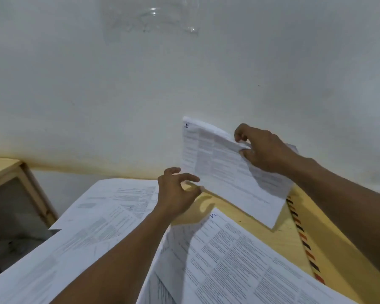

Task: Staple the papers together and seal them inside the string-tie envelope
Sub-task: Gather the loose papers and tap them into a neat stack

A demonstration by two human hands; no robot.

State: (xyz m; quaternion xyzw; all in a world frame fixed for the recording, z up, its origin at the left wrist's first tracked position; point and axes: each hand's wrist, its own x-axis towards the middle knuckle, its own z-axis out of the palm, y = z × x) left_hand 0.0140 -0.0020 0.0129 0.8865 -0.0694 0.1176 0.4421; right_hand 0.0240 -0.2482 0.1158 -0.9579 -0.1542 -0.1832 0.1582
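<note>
Pinching the top edge of a printed sheet (224, 172) between thumb and fingertips, the right hand (263, 150) holds it tilted above the table (279, 235), a handwritten 4 at its upper corner. The left hand (176, 194) sits at the sheet's lower left corner with fingers half curled; whether it grips that corner or only hovers beside it I cannot tell. The sheet is one thin page, light and floppy. It buckles where the right hand pinches it, so it will likely sag or crease if carried by a single point. Two opposite edges or corners look like the safer hold for squaring it against the others. Below the hands more pages lie loose and overlapping on the yellow table: page 5 (239, 260) at the near right, other pages (97, 216) to the left. A red-and-black striped strip (303, 238) runs along the table's right side; it may be the envelope's border, but that is unclear. No stapler shows. A pale wall (140, 95) stands behind.
</note>
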